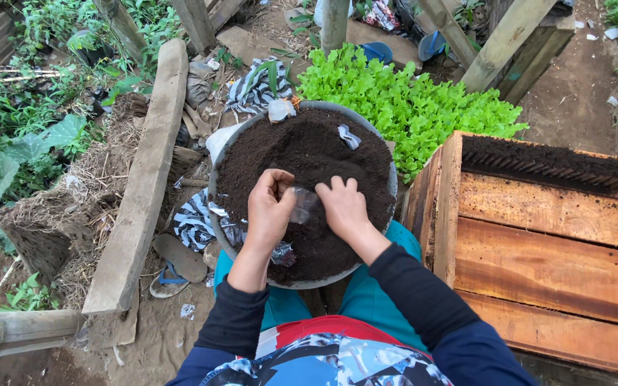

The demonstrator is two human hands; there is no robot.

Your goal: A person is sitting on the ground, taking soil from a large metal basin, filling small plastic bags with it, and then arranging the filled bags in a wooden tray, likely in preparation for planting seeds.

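Garden, soil basin (252, 136), both hands' fingers (278, 187) pinching plastic bag (303, 204)

One head cam, looks steeply down, close over soil basin (232, 154), lap

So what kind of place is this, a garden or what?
Most likely a backyard vegetable garden or small nursery. A bed of leafy green seedlings grows on bare earth, a round basin of dark soil sits before the person, whose hands hold a small clear bag, beside a wooden crate.
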